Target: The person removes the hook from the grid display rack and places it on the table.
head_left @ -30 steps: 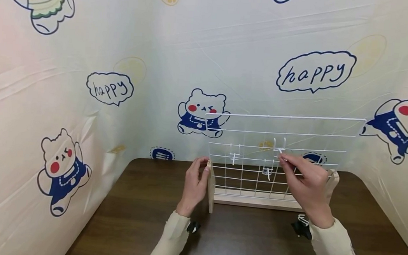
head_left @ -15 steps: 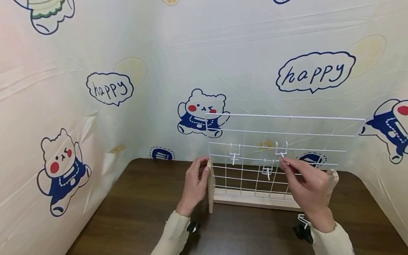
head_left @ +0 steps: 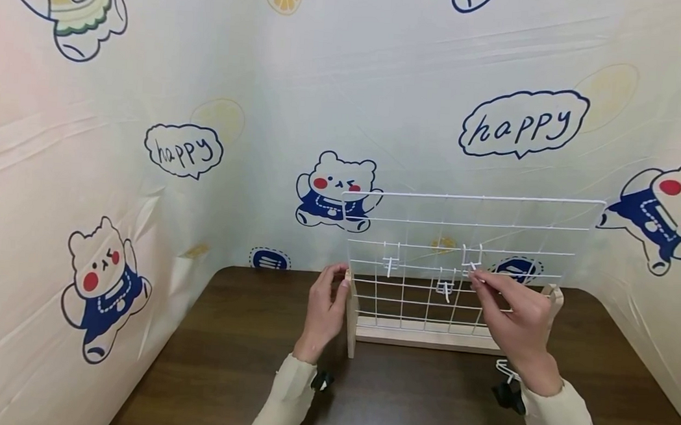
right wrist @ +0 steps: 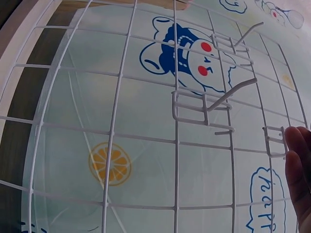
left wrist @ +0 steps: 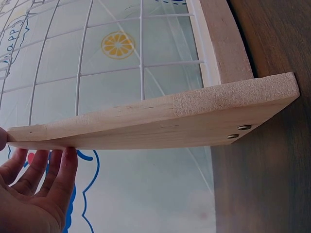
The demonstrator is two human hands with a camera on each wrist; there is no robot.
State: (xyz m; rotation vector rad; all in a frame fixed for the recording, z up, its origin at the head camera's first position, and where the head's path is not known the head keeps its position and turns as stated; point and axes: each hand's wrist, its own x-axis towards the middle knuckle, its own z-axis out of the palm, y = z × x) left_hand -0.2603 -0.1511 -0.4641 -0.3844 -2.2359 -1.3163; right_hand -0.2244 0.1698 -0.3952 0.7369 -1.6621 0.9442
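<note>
A white wire grid [head_left: 410,221] stands upright in a light wooden frame on the table. My left hand [head_left: 327,309] grips the frame's left wooden upright [head_left: 353,317]; in the left wrist view the fingertips [left wrist: 70,158] press its outer face and the thumb is at the left edge. Between thumb and fingers, my right hand [head_left: 518,321] pinches the prong of a white wire hook [head_left: 470,265], whose upper arms reach a crossbar of the grid. Two similar hooks hang on the grid, one at upper left [head_left: 390,264] and one lower in the middle [head_left: 444,288].
A wooden crossbar [head_left: 426,338] joins the frame's sides at the bottom, over the dark brown table [head_left: 399,398]. Bent white wire [head_left: 506,371] shows beside the right wrist, near a black wrist device [head_left: 509,397]. A printed curtain [head_left: 325,75] surrounds the table.
My right hand has moved down and slightly right with the hook, whose upper arms have dropped from above the crossbar to its level. The left hand stays on the upright.
</note>
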